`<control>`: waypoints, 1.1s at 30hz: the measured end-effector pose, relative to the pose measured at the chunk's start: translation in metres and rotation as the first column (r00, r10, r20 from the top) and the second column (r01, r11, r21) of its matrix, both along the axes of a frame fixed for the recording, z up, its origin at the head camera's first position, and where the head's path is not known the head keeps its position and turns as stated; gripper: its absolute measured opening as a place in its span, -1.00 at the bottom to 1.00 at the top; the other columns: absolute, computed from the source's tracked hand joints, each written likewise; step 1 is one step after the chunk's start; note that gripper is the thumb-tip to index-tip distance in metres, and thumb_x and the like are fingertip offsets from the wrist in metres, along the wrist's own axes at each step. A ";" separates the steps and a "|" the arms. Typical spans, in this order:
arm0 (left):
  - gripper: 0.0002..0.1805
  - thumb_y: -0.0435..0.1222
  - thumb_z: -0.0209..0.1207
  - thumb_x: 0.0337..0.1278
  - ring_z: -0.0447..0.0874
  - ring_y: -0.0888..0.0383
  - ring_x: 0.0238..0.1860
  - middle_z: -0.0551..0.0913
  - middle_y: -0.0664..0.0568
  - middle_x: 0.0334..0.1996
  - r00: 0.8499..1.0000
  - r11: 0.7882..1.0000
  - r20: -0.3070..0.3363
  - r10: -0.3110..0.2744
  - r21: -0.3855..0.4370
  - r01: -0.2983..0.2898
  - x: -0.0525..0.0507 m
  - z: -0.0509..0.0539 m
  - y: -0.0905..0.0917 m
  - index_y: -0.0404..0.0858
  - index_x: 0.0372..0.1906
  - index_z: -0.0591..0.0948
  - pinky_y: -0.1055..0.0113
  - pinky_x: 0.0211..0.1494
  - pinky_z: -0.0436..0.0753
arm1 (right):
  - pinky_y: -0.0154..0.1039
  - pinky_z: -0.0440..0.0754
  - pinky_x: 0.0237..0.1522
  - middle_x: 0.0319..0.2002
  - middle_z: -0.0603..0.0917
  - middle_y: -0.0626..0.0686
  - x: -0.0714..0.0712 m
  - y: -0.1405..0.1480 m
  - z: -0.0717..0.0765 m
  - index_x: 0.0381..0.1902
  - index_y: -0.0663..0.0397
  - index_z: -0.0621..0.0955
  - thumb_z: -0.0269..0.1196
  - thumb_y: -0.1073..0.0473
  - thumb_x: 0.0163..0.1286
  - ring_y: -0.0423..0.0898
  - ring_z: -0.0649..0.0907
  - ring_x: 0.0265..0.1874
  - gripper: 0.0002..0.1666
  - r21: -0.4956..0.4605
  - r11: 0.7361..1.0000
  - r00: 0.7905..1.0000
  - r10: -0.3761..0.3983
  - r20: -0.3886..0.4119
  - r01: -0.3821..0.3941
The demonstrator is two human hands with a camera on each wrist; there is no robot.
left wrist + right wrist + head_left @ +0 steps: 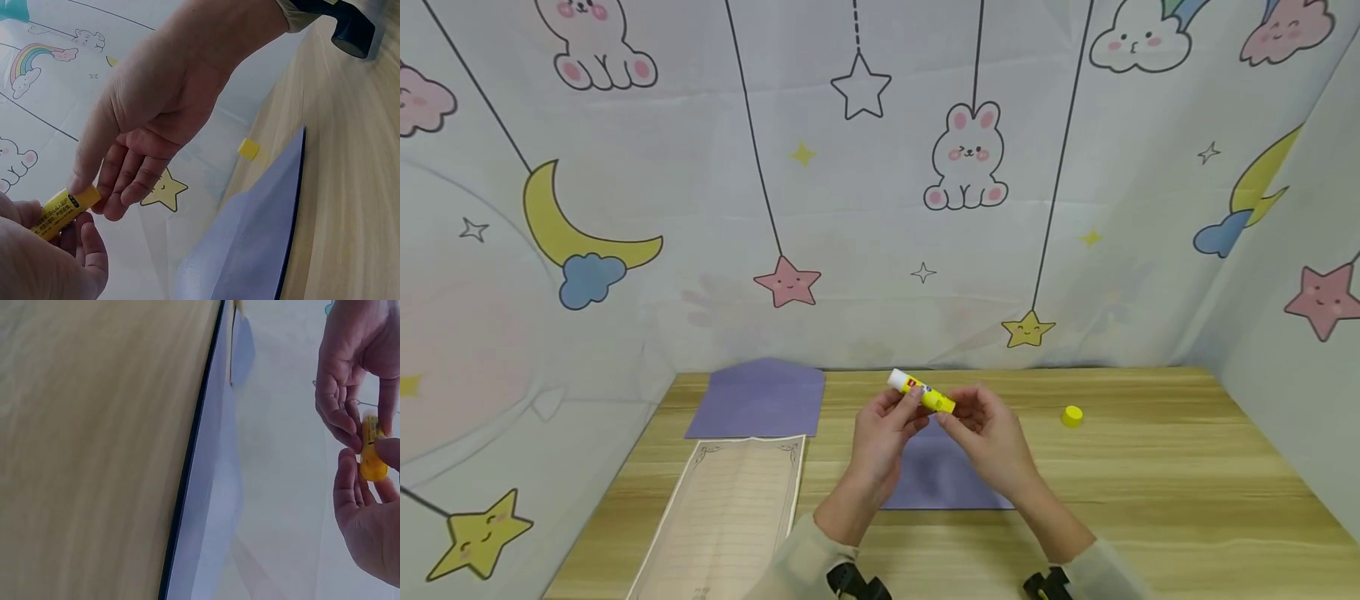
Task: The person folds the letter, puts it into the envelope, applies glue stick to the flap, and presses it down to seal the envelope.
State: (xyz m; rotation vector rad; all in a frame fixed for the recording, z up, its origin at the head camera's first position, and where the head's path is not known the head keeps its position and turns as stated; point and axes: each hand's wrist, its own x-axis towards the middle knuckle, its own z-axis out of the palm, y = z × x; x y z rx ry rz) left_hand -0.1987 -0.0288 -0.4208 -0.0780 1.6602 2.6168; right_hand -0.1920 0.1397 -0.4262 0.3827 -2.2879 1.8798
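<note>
A yellow glue stick (934, 398) with a white end is held up above the table between both hands. My left hand (880, 437) pinches its middle, thumb on the label. At its yellow end, my right hand (997, 442) grips between thumb and fingers, also seen in the left wrist view, where the thumb presses on the glue stick (61, 212). The yellow cap (1072, 417) lies apart on the table to the right. Beneath the hands is a purple envelope (943, 487), partly hidden by them.
Another purple envelope (760, 404) with its flap raised lies at the back left. In front of it is a cream sheet of lined, bordered letter paper (730, 500). A printed cloth (880, 225) hangs behind the wooden table (1187, 500).
</note>
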 end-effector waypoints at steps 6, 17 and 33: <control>-0.61 -0.21 0.36 0.46 0.72 0.10 -0.16 0.74 -0.08 -0.16 1.000 1.000 -0.008 0.005 -0.002 -0.005 -0.001 0.001 -0.001 -0.47 0.10 0.64 0.30 0.05 0.73 | -0.21 0.77 -0.17 -0.12 0.74 0.26 -0.004 0.003 0.001 0.21 0.27 0.57 0.28 0.01 0.63 0.05 0.78 -0.21 -0.54 -0.168 0.984 0.961 0.104 0.258 -0.061; -0.61 -0.22 0.35 0.46 0.73 0.10 -0.15 0.74 -0.08 -0.14 1.000 1.000 -0.003 0.001 -0.008 -0.001 -0.001 0.001 0.001 -0.46 0.11 0.63 0.32 0.04 0.73 | -0.17 0.76 -0.08 -0.10 0.71 0.30 -0.003 0.003 0.001 0.12 0.28 0.58 0.33 0.17 0.58 0.03 0.76 -0.20 -0.67 -0.161 0.984 0.976 0.109 0.187 -0.080; -0.61 -0.21 0.35 0.46 0.75 0.09 -0.13 0.75 -0.10 -0.13 1.000 0.999 -0.008 0.006 -0.037 -0.006 0.001 -0.001 0.000 -0.45 0.12 0.63 0.30 0.06 0.73 | -0.22 0.73 -0.18 -0.16 0.71 0.23 -0.003 0.004 -0.001 0.14 0.32 0.55 0.15 -0.02 0.71 0.07 0.74 -0.21 -0.55 -0.263 0.961 0.917 0.180 0.356 -0.087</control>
